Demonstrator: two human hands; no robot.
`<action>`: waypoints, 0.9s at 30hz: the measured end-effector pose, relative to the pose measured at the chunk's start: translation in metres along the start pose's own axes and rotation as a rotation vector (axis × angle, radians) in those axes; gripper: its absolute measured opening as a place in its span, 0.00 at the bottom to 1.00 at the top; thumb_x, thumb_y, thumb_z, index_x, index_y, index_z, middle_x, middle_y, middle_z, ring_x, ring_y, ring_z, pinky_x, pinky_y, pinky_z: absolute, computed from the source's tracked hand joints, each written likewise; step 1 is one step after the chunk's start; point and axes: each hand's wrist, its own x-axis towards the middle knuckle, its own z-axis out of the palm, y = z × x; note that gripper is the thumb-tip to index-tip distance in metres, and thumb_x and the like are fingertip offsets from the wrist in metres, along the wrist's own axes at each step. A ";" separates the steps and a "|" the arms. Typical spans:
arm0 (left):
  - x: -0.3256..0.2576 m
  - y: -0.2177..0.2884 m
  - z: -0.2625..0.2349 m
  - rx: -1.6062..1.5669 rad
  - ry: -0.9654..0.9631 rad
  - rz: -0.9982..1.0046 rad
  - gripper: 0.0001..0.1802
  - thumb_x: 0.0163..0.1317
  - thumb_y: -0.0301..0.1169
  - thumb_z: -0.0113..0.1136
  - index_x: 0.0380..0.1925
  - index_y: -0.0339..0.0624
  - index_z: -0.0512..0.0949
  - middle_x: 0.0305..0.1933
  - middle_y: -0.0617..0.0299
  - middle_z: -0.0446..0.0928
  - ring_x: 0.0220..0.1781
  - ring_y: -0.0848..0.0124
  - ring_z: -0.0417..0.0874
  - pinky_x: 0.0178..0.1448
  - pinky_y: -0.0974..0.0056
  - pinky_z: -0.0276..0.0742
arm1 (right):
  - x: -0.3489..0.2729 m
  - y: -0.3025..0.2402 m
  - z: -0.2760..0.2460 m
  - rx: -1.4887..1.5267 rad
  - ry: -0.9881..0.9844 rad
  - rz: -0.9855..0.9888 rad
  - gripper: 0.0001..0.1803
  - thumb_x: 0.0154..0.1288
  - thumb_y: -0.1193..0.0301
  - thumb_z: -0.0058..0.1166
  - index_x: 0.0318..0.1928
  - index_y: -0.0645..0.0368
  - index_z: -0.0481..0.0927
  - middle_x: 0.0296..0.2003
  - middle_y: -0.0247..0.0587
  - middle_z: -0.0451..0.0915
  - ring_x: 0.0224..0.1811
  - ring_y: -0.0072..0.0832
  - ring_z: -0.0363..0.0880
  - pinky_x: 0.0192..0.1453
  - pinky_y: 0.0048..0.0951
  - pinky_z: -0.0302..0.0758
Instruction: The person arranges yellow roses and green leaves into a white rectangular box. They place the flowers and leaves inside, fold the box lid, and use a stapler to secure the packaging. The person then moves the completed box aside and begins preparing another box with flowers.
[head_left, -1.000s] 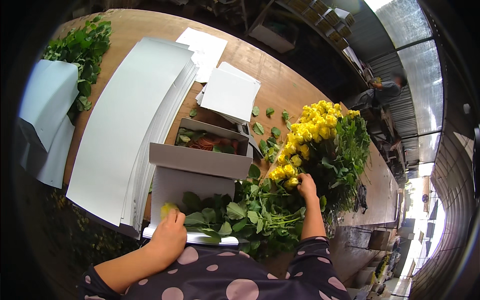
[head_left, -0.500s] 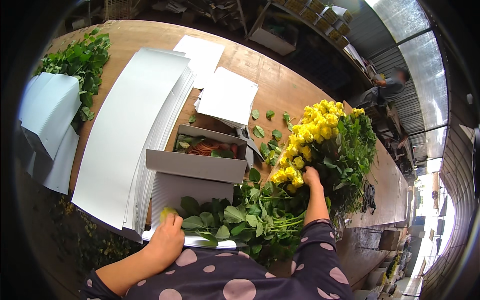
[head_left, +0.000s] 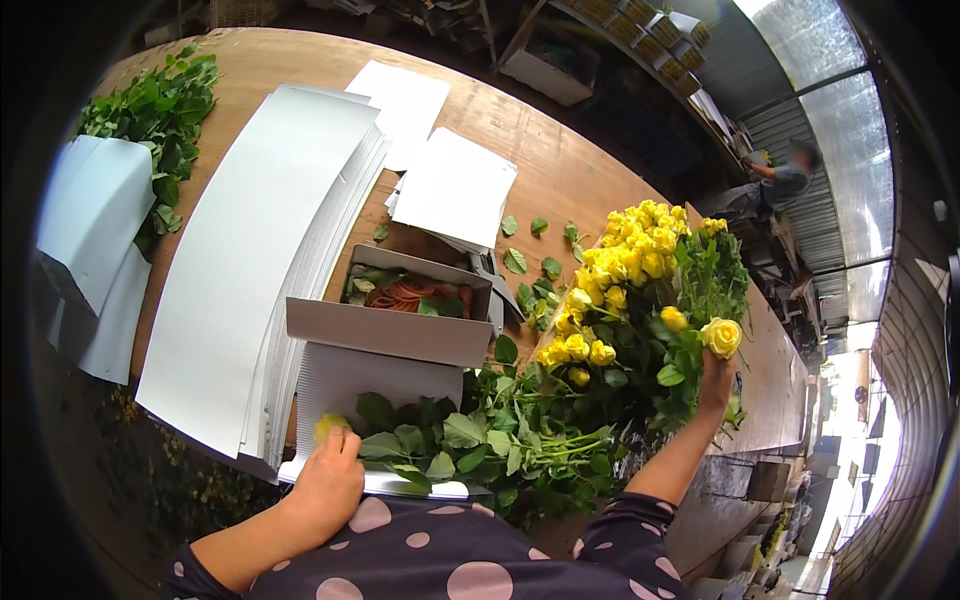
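Observation:
My right hand (head_left: 716,378) is closed just beneath the bloom of a yellow rose (head_left: 721,338), out past the right side of the rose pile. Another yellow bloom (head_left: 674,318) stands out close by. The pile of yellow roses (head_left: 632,255) lies with its leafy green stems toward the right. At the lower left, my left hand (head_left: 330,478) is closed by a yellow rose head (head_left: 328,428) at the edge of a corrugated sheet (head_left: 390,372). Green leaves and stems (head_left: 490,430) stretch rightward from it across the sheet.
Behind the sheet stands an open cardboard box (head_left: 385,325) with orange bands and leaves. Tall stacked white sheets (head_left: 250,230) lie left of it, smaller white sheets (head_left: 455,185) beyond. A leafy wrapped bundle (head_left: 105,195) sits far left. Another person (head_left: 775,185) is at the far right.
My right hand has moved from the front of the rose pile to the right, carrying a yellow rose out with it. My left hand has stayed almost in place.

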 end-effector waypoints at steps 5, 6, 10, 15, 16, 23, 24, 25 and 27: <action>0.000 0.000 0.001 0.031 -0.004 -0.012 0.11 0.39 0.26 0.50 0.20 0.28 0.76 0.42 0.41 0.66 0.48 0.53 0.66 0.52 0.62 0.66 | 0.013 -0.051 0.056 -0.117 -0.952 0.215 0.13 0.50 0.74 0.47 0.38 0.62 0.77 0.30 0.37 0.77 0.34 0.23 0.73 0.42 0.22 0.68; 0.000 0.000 0.002 0.017 0.010 -0.018 0.11 0.39 0.26 0.50 0.20 0.27 0.76 0.42 0.40 0.66 0.48 0.52 0.66 0.52 0.61 0.66 | 0.019 -0.046 0.065 -0.271 -0.967 0.288 0.12 0.52 0.75 0.47 0.38 0.65 0.76 0.30 0.34 0.78 0.33 0.21 0.73 0.40 0.22 0.69; 0.000 0.000 0.000 0.025 -0.013 0.000 0.11 0.39 0.26 0.49 0.20 0.27 0.75 0.41 0.39 0.67 0.47 0.52 0.66 0.52 0.61 0.66 | 0.032 -0.013 0.138 -0.316 -0.640 0.332 0.15 0.51 0.75 0.46 0.41 0.63 0.76 0.30 0.46 0.79 0.35 0.30 0.77 0.41 0.25 0.72; 0.002 0.001 -0.003 0.028 -0.024 0.007 0.11 0.39 0.27 0.50 0.20 0.28 0.76 0.41 0.39 0.67 0.47 0.53 0.66 0.52 0.62 0.66 | 0.021 0.015 0.189 -0.733 -0.789 0.171 0.19 0.48 0.70 0.48 0.45 0.56 0.73 0.38 0.51 0.76 0.40 0.41 0.75 0.45 0.35 0.71; -0.001 -0.001 -0.003 0.008 -0.042 -0.021 0.11 0.39 0.27 0.49 0.20 0.28 0.76 0.41 0.39 0.67 0.47 0.53 0.66 0.52 0.62 0.66 | 0.028 -0.025 0.184 -0.834 -0.565 0.228 0.17 0.47 0.69 0.48 0.42 0.53 0.75 0.36 0.47 0.77 0.39 0.42 0.75 0.44 0.36 0.71; -0.002 0.000 -0.001 0.038 -0.049 -0.027 0.11 0.40 0.26 0.50 0.22 0.28 0.77 0.41 0.44 0.66 0.48 0.54 0.65 0.52 0.63 0.66 | 0.066 -0.072 -0.021 0.245 0.974 0.363 0.14 0.60 0.65 0.42 0.41 0.63 0.71 0.36 0.48 0.74 0.37 0.35 0.75 0.38 0.41 0.72; -0.001 0.000 -0.002 0.043 -0.045 -0.022 0.11 0.40 0.26 0.50 0.22 0.28 0.77 0.41 0.44 0.66 0.48 0.54 0.65 0.52 0.63 0.66 | 0.052 -0.095 -0.033 0.012 1.005 0.160 0.17 0.60 0.65 0.43 0.43 0.65 0.70 0.39 0.50 0.73 0.40 0.38 0.74 0.42 0.39 0.72; -0.001 0.000 -0.002 0.051 -0.042 -0.018 0.11 0.40 0.26 0.50 0.22 0.29 0.77 0.40 0.44 0.66 0.48 0.54 0.65 0.52 0.63 0.66 | 0.039 -0.117 -0.044 -0.229 1.044 -0.032 0.19 0.61 0.64 0.43 0.45 0.68 0.69 0.41 0.53 0.72 0.44 0.41 0.73 0.46 0.38 0.71; -0.001 -0.002 -0.002 0.039 -0.046 0.000 0.11 0.40 0.26 0.50 0.22 0.28 0.77 0.41 0.44 0.66 0.48 0.54 0.65 0.52 0.63 0.66 | 0.046 -0.077 -0.071 -0.779 0.733 -0.387 0.18 0.59 0.66 0.46 0.45 0.69 0.69 0.42 0.52 0.73 0.43 0.43 0.73 0.46 0.35 0.71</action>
